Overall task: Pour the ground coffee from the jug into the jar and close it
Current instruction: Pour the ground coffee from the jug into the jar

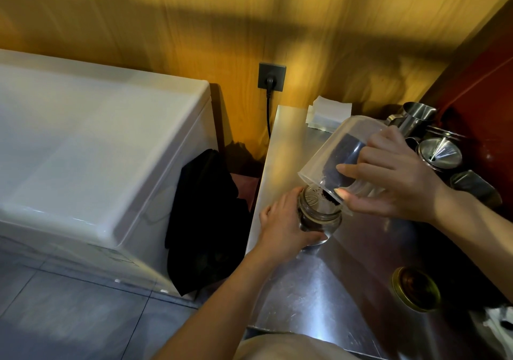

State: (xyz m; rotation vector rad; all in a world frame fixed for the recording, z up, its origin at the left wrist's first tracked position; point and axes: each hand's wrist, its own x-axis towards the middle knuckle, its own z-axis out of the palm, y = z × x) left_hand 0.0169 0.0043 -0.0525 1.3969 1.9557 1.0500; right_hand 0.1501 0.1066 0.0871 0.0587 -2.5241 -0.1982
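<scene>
A clear plastic jug (pixel 330 151) is tipped steeply, mouth down, over an open glass jar (pixel 319 215) on the steel counter (pixel 319 290). Dark ground coffee lies along the jug's lower side and spills from its rim into the jar's mouth. My right hand (pixel 388 173) grips the jug from the right side. My left hand (pixel 283 226) wraps the jar's left side and holds it on the counter. The jar holds dark coffee at the bottom. A gold lid (pixel 416 289) lies upside down on the counter at the right front.
Steel cups and a funnel (pixel 438 151) crowd the counter's back right corner, with a stack of white paper filters (pixel 327 112) behind the jug. A white chest appliance (pixel 97 151) stands at the left, a black cloth (pixel 205 221) hanging between it and the counter.
</scene>
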